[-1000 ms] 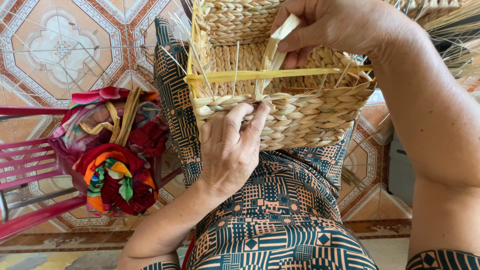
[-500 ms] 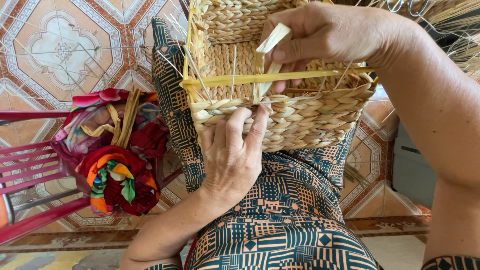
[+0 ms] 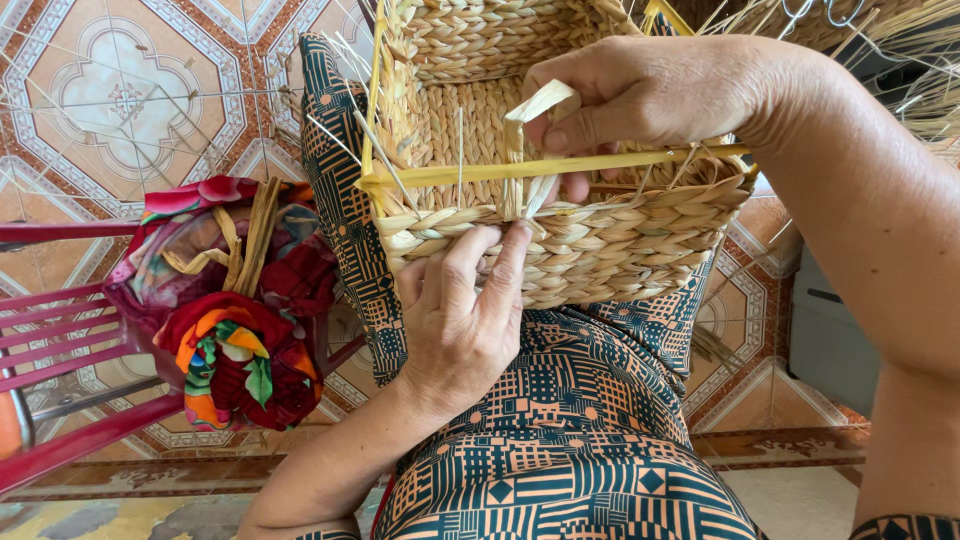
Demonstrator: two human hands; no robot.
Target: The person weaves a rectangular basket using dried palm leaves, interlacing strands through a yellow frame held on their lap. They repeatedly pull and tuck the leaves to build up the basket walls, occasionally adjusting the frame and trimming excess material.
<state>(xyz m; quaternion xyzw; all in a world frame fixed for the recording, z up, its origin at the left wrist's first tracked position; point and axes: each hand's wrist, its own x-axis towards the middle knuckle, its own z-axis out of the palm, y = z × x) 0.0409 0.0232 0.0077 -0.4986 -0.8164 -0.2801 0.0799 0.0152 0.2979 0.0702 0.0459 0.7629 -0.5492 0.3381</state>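
Head view, looking down onto the lap of a seated person. A half-woven straw basket (image 3: 560, 200) rests on the person's lap, which is covered by a patterned teal-and-orange garment (image 3: 570, 440); the basket's open side faces the camera, and its near wall lies across the upper middle of the frame. A yellow rod (image 3: 480, 172) runs along the top of that near wall, just above the finished rows.

The left hand (image 3: 465, 320) lies below the basket, palm against the outer face of the near wall. Its fingers (image 3: 505, 265) are loosely curled and press the uppermost woven row, holding nothing between them.

The right hand (image 3: 650, 100) comes in from the upper right, above the rim and partly inside the basket. Its thumb and fingers are closed in a pinch on a flat pale straw strand (image 3: 535, 110), which bends over at the top and descends to the weave directly above the left fingertips.

Loose straw ends (image 3: 900, 40) project from the far upper right corner. To the left of the lap, a bundle of bright floral cloth (image 3: 235, 310) with several tan strips in it sits on a red slatted chair (image 3: 50, 330), above a patterned tile floor (image 3: 130, 100).
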